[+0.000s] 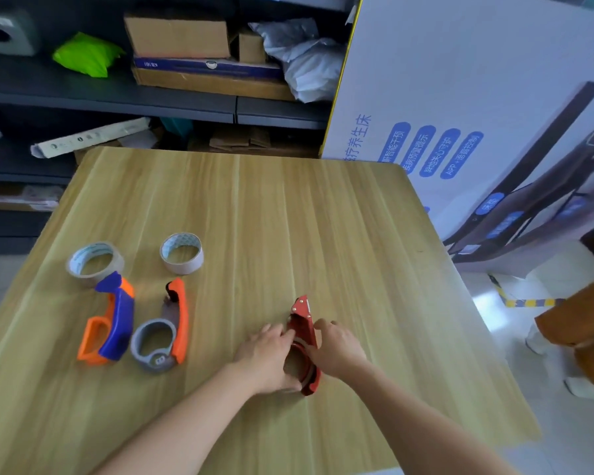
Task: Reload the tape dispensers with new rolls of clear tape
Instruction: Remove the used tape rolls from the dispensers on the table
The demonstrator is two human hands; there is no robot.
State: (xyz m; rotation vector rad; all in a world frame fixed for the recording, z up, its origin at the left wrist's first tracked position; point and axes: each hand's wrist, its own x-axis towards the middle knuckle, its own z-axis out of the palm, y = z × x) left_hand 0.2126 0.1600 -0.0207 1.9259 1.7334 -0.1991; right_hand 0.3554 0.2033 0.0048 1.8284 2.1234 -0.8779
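Note:
A red tape dispenser [304, 332] lies on the wooden table [288, 217], held between both hands. My left hand [266, 358] grips its left side around the roll area. My right hand [338, 347] presses its right side. To the left lie an orange and blue dispenser [112, 322] and an orange and grey dispenser [167, 332]. Two rolls of clear tape sit behind them: a left roll [95, 264] touching the blue dispenser's tip, and a right roll [181, 253]. Whether the red dispenser holds a roll is hidden by my hands.
A dark shelf [151, 101] with cardboard boxes [179, 36] stands behind the table. A large white printed carton [477, 114] leans at the right. A person in brown clothing [583, 330] is at the right edge.

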